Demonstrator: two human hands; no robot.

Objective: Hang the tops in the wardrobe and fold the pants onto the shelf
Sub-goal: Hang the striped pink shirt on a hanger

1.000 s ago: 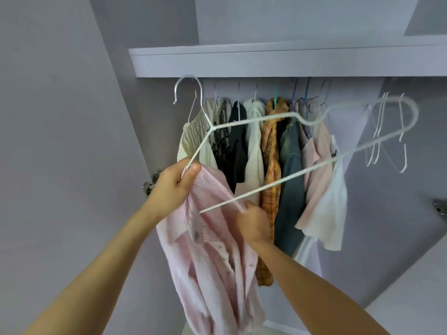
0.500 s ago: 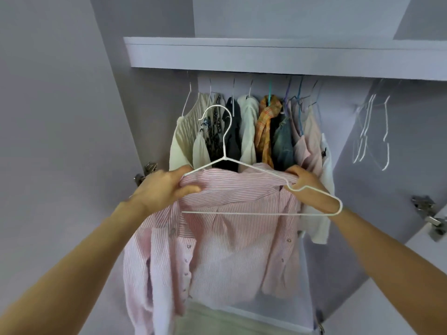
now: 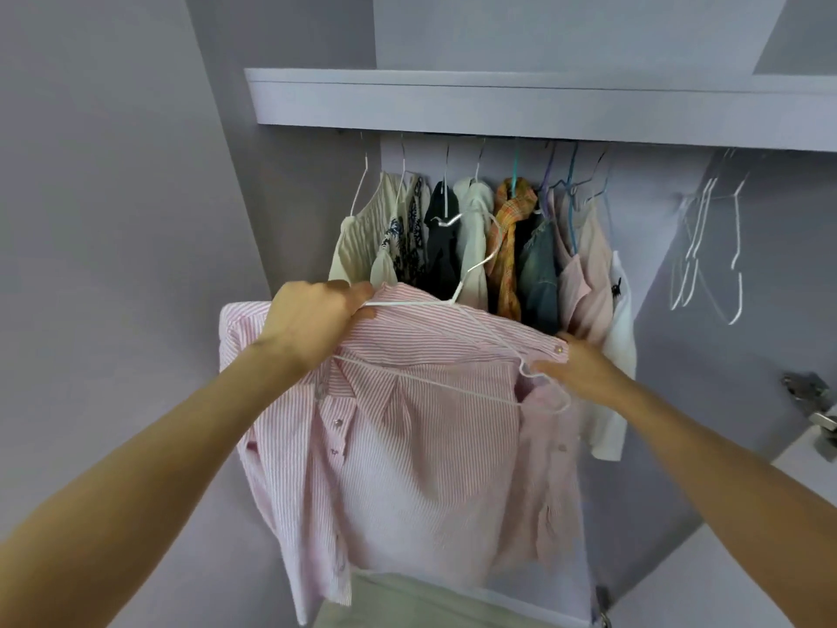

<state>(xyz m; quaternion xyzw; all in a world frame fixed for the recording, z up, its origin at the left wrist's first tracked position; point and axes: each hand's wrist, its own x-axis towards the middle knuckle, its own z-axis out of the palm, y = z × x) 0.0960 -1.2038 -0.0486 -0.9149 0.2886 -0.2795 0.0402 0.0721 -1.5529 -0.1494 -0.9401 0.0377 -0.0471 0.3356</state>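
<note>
A pink striped shirt (image 3: pixel 407 446) hangs in front of the open wardrobe, draped partly over a white wire hanger (image 3: pixel 471 274) whose hook points up and right. My left hand (image 3: pixel 312 324) grips the shirt's left shoulder together with the hanger's left end. At the other shoulder, my right hand (image 3: pixel 575 369) holds the fabric and the hanger's right end. Behind it, several tops (image 3: pixel 475 247) hang in a row under the shelf.
A lilac shelf (image 3: pixel 543 106) runs across the top of the wardrobe. Empty white hangers (image 3: pixel 706 251) hang at the right. A metal door hinge (image 3: pixel 810 396) sticks out at the far right. The wardrobe wall stands close on the left.
The hanger has swung from tilted up to lying along the shirt's shoulders. My right hand moved out to the right shoulder, and the shirt is spread wide between both hands.
</note>
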